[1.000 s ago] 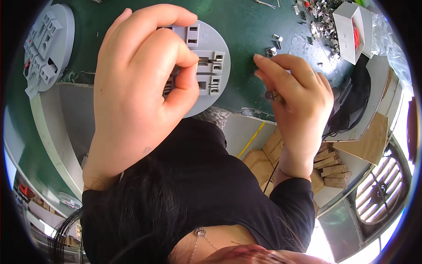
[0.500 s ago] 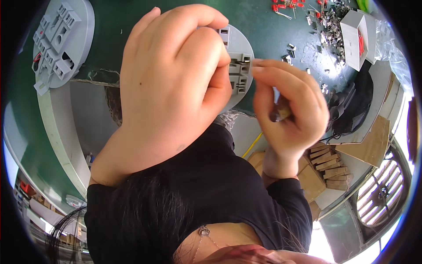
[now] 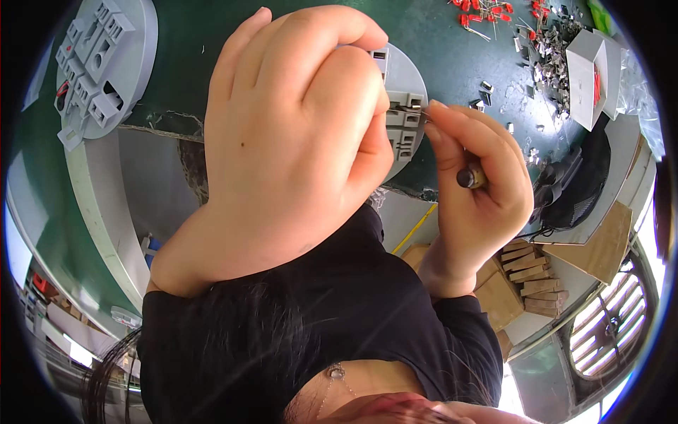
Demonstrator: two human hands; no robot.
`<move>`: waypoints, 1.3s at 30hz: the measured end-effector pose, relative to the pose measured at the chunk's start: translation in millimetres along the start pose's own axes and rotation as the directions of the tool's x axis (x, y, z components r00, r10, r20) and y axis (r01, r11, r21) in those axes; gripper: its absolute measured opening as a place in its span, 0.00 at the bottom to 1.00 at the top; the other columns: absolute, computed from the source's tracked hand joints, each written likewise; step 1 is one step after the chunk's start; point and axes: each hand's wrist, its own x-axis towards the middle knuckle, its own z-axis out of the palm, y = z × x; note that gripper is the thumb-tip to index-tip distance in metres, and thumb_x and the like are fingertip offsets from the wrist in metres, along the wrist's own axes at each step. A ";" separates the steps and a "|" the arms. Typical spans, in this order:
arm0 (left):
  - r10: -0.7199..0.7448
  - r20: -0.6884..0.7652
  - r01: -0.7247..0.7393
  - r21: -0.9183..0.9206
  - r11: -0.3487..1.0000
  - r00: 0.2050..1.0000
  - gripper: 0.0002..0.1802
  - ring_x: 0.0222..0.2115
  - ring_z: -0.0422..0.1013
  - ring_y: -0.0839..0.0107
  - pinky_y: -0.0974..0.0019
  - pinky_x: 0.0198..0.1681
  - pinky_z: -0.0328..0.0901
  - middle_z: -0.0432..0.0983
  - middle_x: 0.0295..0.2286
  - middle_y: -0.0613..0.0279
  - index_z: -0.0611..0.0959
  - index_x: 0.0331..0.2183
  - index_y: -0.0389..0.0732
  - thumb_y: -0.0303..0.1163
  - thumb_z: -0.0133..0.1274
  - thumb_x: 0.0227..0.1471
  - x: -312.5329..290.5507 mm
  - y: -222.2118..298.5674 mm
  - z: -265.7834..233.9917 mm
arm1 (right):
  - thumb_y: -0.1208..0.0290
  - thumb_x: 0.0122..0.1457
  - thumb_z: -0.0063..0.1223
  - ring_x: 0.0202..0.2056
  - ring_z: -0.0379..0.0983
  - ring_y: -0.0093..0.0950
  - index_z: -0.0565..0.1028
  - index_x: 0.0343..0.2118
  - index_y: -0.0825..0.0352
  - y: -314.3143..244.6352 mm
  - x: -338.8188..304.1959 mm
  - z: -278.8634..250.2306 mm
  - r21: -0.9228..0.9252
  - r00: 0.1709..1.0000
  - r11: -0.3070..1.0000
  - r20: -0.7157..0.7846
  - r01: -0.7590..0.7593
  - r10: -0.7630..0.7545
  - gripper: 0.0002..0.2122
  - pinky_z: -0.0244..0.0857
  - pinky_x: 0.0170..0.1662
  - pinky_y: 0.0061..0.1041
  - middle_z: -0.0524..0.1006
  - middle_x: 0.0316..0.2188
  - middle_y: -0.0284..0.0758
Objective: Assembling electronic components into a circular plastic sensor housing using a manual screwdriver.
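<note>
My left hand (image 3: 296, 134) is curled over the left part of a grey round plastic fixture (image 3: 418, 78) on the green bench. Its fingertips and anything in them are hidden. Raised slots and blocks show on the fixture, and a small metal piece (image 3: 412, 108) sits in one slot. Right of the fixture, my right hand (image 3: 491, 166) is closed, thumb and forefinger pinched by the fixture's edge. A thin, wire-like bit shows at those fingertips. The other fingers wrap round a slim tool with a dark round end (image 3: 467, 177); its kind cannot be made out.
A second grey fixture (image 3: 145, 56) lies at the far left. Red two-legged parts (image 3: 487, 10) and a heap of small metal clips (image 3: 554, 71) lie at the far right, beside a white open box (image 3: 583, 78). A black mesh bag (image 3: 583, 184) is on the right.
The bench and fixtures sit slightly further right in the picture. My right hand has turned a little, so the tool's dark end shows more clearly. My left hand keeps its curled pose.
</note>
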 end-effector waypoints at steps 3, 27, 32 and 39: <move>0.014 -0.044 -0.017 -0.074 0.997 0.999 0.13 0.30 0.72 0.65 0.67 0.32 0.68 0.75 0.44 0.51 0.75 0.28 0.37 0.13 0.58 0.38 -4.3 -9.4 7.6 | 0.84 0.46 0.66 0.25 0.75 0.30 0.81 0.33 0.64 3.1 -1.6 0.2 0.060 0.999 0.998 -0.030 -0.032 0.034 0.11 0.67 0.31 0.27 0.81 0.27 0.32; 0.028 0.171 -0.058 0.170 0.984 0.985 0.14 0.31 0.74 0.61 0.54 0.47 0.68 0.77 0.42 0.52 0.75 0.26 0.39 0.16 0.60 0.34 11.8 -1.9 -10.2 | 0.81 0.49 0.66 0.25 0.69 0.26 0.75 0.28 0.66 -15.9 -1.1 6.6 0.126 0.945 0.937 0.026 -0.327 0.327 0.09 0.62 0.31 0.25 0.76 0.25 0.31; 0.142 -0.056 -0.142 -0.007 0.990 0.988 0.14 0.31 0.74 0.61 0.48 0.52 0.66 0.78 0.43 0.53 0.75 0.26 0.40 0.17 0.60 0.33 -2.2 -16.2 -1.7 | 0.80 0.49 0.66 0.25 0.70 0.28 0.75 0.28 0.66 -17.5 -1.6 12.1 0.134 0.962 0.953 -0.001 -0.270 0.273 0.08 0.62 0.31 0.25 0.76 0.25 0.31; 0.176 -0.053 -0.174 0.048 0.984 0.983 0.14 0.30 0.74 0.61 0.48 0.51 0.66 0.78 0.43 0.54 0.75 0.26 0.40 0.16 0.60 0.32 -0.5 -17.1 -1.3 | 0.81 0.48 0.62 0.27 0.69 0.24 0.75 0.31 0.68 -10.8 24.2 -9.9 -0.272 0.959 0.931 0.211 0.243 -0.188 0.08 0.60 0.32 0.21 0.74 0.27 0.32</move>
